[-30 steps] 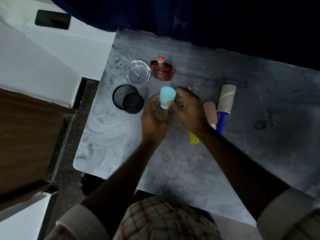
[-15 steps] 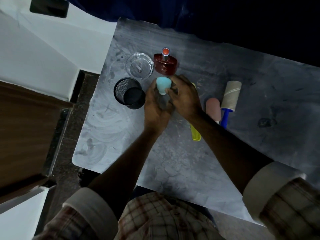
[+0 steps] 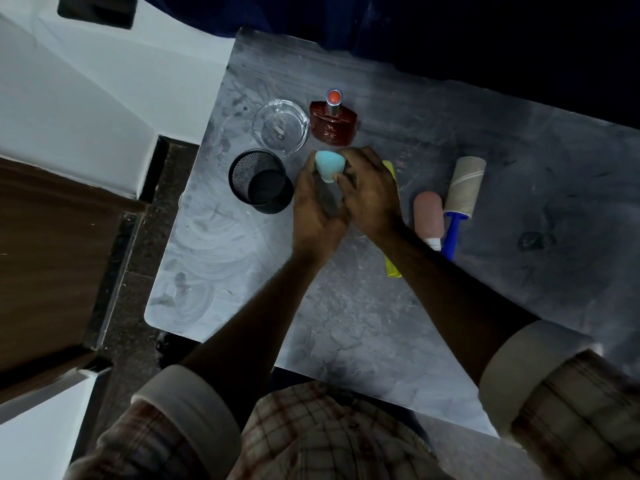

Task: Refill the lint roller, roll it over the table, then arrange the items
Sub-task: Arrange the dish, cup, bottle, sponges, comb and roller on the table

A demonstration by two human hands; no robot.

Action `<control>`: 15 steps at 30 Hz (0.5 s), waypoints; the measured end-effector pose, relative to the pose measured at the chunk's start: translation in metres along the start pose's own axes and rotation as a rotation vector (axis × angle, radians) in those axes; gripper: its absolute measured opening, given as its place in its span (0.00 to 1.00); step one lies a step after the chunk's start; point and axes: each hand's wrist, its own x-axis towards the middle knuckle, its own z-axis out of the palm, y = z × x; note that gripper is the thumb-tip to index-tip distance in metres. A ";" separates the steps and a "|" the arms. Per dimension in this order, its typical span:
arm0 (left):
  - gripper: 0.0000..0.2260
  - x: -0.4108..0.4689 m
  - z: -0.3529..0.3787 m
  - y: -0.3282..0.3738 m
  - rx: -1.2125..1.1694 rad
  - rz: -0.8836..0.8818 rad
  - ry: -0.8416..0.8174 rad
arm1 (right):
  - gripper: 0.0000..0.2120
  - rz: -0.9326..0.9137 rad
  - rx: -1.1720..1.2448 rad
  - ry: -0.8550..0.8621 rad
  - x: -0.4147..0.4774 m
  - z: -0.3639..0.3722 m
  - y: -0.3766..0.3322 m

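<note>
Both hands meet at the table's middle around a small clear container topped by a light blue sponge-like cap point(image 3: 329, 165). My left hand point(image 3: 317, 211) wraps its lower part, which is mostly hidden; my right hand point(image 3: 370, 194) pinches the blue top. The lint roller point(image 3: 462, 192), a beige roll on a blue handle, lies to the right. A pink tube point(image 3: 428, 214) with a white cap lies beside it. A yellow object point(image 3: 393, 268) lies partly under my right wrist.
A black mesh cup point(image 3: 261, 181), a clear glass ashtray point(image 3: 280, 128) and a red-brown perfume bottle point(image 3: 333, 123) stand near the grey table's point(image 3: 346, 323) left back. The table's left edge drops to a dark floor. A dark curtain hangs behind.
Both hands carried the blue-topped container away from me toward the perfume bottle and mesh cup. The other items lie where they were.
</note>
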 end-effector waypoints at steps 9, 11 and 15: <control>0.39 0.000 0.001 0.004 -0.044 -0.010 -0.007 | 0.16 0.005 -0.001 -0.011 0.000 0.003 -0.001; 0.38 0.001 0.001 0.004 -0.040 -0.008 -0.002 | 0.16 0.007 -0.008 -0.010 0.000 0.003 -0.001; 0.37 0.003 0.000 0.003 -0.015 -0.003 -0.010 | 0.16 0.017 -0.019 -0.016 0.000 0.003 0.000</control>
